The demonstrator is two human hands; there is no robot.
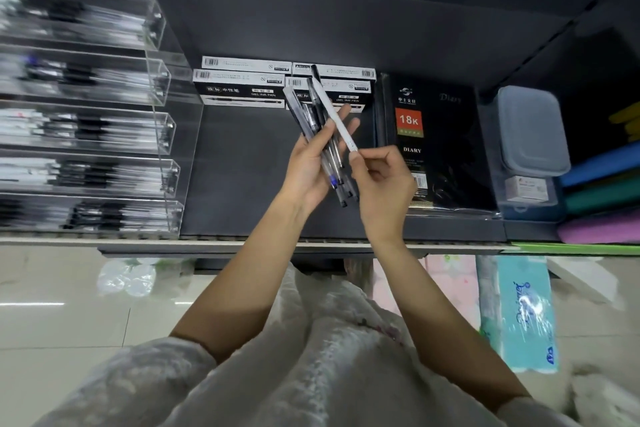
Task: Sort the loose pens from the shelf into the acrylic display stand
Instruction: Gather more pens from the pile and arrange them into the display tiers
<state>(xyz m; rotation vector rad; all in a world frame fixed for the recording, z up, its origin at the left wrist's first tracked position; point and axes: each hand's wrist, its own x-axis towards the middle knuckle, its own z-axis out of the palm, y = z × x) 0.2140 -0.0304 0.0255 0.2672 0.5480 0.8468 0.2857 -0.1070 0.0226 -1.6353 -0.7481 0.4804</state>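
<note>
Above the dark shelf [242, 166], my left hand [311, 163] holds a bundle of several clear pens [304, 121], fanned out and pointing up and away. My right hand [384, 184] pinches the lower end of a white pen [334, 111] with a black cap, which leans against the bundle. The tiered acrylic display stand [162, 128] stands on the shelf at the left, apart from both hands. Its several rows hold pens, which are blurred.
Gel ink pen boxes [242, 87] lie at the back of the shelf behind the hands. A black diary [436, 149] and a lidded plastic box [530, 132] sit to the right, with coloured folders [602, 191] beyond. Packaged goods [519, 312] hang below the shelf edge.
</note>
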